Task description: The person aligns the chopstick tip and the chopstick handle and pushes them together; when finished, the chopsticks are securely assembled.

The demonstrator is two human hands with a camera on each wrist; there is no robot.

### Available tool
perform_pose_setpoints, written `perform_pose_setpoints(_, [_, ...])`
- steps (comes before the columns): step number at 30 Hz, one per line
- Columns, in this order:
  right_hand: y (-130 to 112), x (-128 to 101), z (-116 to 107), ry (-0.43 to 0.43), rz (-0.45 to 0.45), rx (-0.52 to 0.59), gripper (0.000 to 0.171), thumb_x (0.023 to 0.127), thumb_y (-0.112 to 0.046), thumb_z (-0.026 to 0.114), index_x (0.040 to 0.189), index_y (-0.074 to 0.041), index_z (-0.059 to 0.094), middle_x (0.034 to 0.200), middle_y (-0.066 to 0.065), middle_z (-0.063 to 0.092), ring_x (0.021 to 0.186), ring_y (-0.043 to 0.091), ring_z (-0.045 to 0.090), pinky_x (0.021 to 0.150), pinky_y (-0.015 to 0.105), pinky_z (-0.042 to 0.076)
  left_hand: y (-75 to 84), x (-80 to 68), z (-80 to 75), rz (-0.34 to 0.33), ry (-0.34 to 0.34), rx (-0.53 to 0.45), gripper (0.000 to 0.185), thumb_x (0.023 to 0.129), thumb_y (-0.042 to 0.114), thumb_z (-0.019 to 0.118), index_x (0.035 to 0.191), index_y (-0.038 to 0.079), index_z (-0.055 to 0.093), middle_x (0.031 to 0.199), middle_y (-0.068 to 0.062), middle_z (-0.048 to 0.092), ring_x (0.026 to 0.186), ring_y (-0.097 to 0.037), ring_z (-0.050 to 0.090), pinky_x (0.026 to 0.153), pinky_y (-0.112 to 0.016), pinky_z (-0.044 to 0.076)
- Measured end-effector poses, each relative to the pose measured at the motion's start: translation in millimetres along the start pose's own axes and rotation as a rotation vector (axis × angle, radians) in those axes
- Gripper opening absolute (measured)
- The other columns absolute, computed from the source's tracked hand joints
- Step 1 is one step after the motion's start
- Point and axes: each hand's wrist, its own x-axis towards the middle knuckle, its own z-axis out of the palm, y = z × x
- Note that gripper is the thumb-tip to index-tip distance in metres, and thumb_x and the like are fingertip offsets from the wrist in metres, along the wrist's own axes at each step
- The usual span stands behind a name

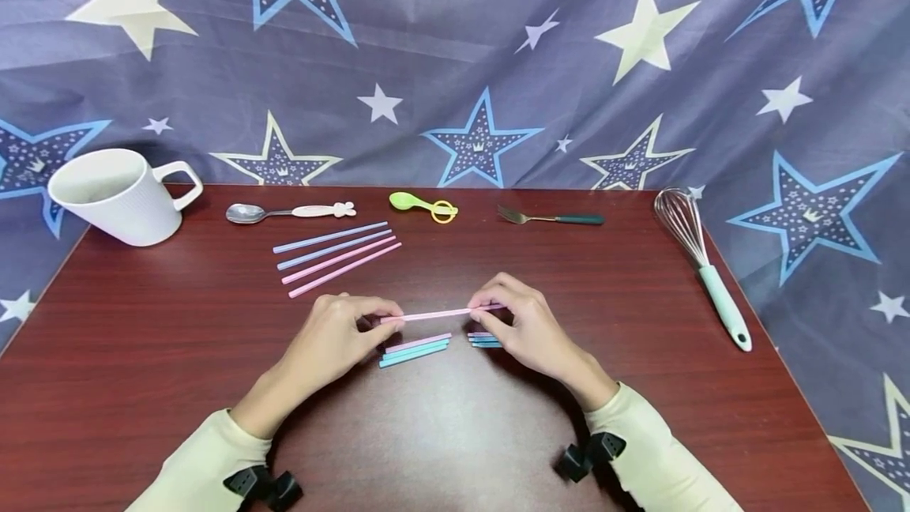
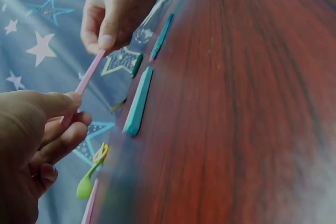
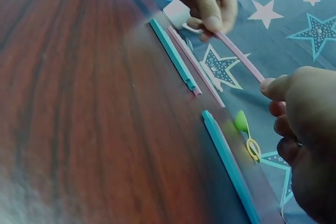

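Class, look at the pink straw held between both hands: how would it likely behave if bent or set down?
The pink straw, pinched by left hand and right hand, looks thin and hollow, so probably light and bendy. Being round, it may roll on the smooth table.

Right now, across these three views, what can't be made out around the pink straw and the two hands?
- Head view: right hand covers most of the short straw pieces; their count is hidden.
- Left wrist view: left hand hides its grip on the pink straw.
- Right wrist view: mug mostly hidden behind the left hand.
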Motion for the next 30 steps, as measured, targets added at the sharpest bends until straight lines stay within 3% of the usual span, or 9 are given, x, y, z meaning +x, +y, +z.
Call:
perform_pose_setpoints(5, [3, -1, -4, 0.004, 0.041, -0.016, 0.006, 0.091, -0.007, 0.078, 0.095, -0.011, 0.076, 0.091, -0.004, 0.068, 0.083, 0.008, 0.062, 0.072, 0.024, 0.051, -10.7, -7.4, -10.0, 0.066, 0.052, 0.006, 0.011, 0.086, 0.017, 0.084, 0.087, 0.026, 0.079, 0.081, 0.017, 0.072, 0.073, -0.002, 0.063, 0.068, -0.020, 0.048])
perform_pose_setpoints(9, [6, -3, -8, 0.023, 0.076, -0.034, 0.006, 0.091, -0.007, 0.078, 0.095, -0.011, 0.076, 0.089, -0.005, 0.067, 0.078, 0.006, 0.058, 0.067, 0.023, 0.048, -20.2, -13.7, -18.3, 0.065, 0.114, -0.012, 0.015, 0.082, 0.011, 0.087, 0.088, 0.024, 0.081, 0.084, 0.015, 0.075, 0.080, -0.004, 0.070, 0.077, -0.016, 0.051])
perform_pose_setpoints(16, [11, -15, -16, -0.014, 0.127, -0.060, 0.008, 0.090, -0.005, 0.078, 0.096, -0.011, 0.075, 0.089, -0.006, 0.067, 0.077, 0.006, 0.056, 0.066, 0.024, 0.047, -33.6, -22.0, -27.2, 0.022, 0.168, -0.003, 0.017, 0.078, 0.010, 0.089, 0.086, 0.023, 0.081, 0.084, 0.014, 0.075, 0.081, -0.006, 0.070, 0.078, -0.013, 0.048])
perform_pose_setpoints(24, [15, -30, -19, -0.164, 0.127, -0.065, 0.011, 0.090, -0.008, 0.078, 0.099, -0.013, 0.075, 0.095, -0.005, 0.068, 0.083, 0.009, 0.060, 0.072, 0.024, 0.050, -47.3, -25.5, -24.3, -0.076, 0.197, 0.104, 0.012, 0.078, 0.014, 0.090, 0.083, 0.020, 0.081, 0.083, 0.007, 0.077, 0.082, -0.013, 0.072, 0.075, -0.020, 0.048])
perform_pose_setpoints(30, [17, -33, -16, -0.199, 0.130, -0.109, 0.009, 0.090, -0.011, 0.078, 0.098, -0.014, 0.076, 0.095, -0.005, 0.067, 0.086, 0.007, 0.061, 0.077, 0.026, 0.051, -55.0, -27.0, -27.1, -0.117, 0.225, 0.159, 0.008, 0.078, 0.014, 0.089, 0.082, 0.018, 0.083, 0.082, 0.003, 0.077, 0.079, -0.017, 0.071, 0.070, -0.023, 0.046])
